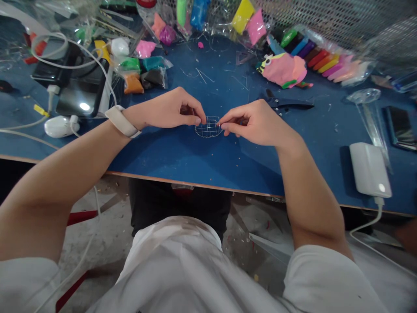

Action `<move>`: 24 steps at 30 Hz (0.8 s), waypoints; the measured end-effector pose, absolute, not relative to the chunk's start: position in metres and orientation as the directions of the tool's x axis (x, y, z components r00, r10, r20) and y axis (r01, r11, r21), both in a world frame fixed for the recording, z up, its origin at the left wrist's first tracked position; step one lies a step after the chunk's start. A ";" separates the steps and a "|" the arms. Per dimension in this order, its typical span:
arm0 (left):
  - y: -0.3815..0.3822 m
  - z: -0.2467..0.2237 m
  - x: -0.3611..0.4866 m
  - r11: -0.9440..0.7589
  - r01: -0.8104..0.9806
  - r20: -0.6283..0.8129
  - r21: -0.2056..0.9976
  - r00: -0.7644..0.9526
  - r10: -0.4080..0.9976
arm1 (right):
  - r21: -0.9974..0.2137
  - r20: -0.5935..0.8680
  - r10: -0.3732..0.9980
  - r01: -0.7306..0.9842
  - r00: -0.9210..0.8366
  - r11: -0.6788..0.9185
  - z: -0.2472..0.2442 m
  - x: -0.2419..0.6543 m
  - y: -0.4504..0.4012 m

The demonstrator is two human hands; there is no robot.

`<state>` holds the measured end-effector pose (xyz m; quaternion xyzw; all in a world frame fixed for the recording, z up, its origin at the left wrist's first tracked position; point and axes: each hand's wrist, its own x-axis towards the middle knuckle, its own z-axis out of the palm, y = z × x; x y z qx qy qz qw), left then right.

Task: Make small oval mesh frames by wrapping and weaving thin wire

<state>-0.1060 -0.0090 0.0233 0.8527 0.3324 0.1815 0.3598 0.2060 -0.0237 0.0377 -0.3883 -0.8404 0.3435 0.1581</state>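
A small wire frame, a grid of thin metal wires with a rounded outline, is held just above the blue table. My left hand pinches its left edge between thumb and fingers. On the opposite edge, the thumb and forefinger of my right hand are closed on the wire. Beyond my hands lie several loose wire pieces. Dark-handled pliers rest just past my right hand.
A pink clay fish and bagged clay sticks lie at the back right. Clay packets and black devices with white cables stand at the left. A white power adapter sits near the right front edge, a phone behind it.
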 end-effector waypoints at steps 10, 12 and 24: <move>-0.006 0.026 -0.108 -0.530 0.517 -0.091 0.672 0.768 0.634 | -0.737 -0.147 0.609 0.497 -0.779 0.458 0.047 0.215 -0.018; -0.006 0.025 -0.108 -0.536 0.522 -0.104 0.663 0.774 0.625 | -0.739 -0.132 0.573 0.466 -0.809 0.487 0.045 0.217 -0.015; -0.004 0.028 -0.111 -0.547 0.520 -0.142 0.656 0.796 0.588 | -0.758 -0.159 0.589 0.480 -0.792 0.442 0.049 0.218 -0.016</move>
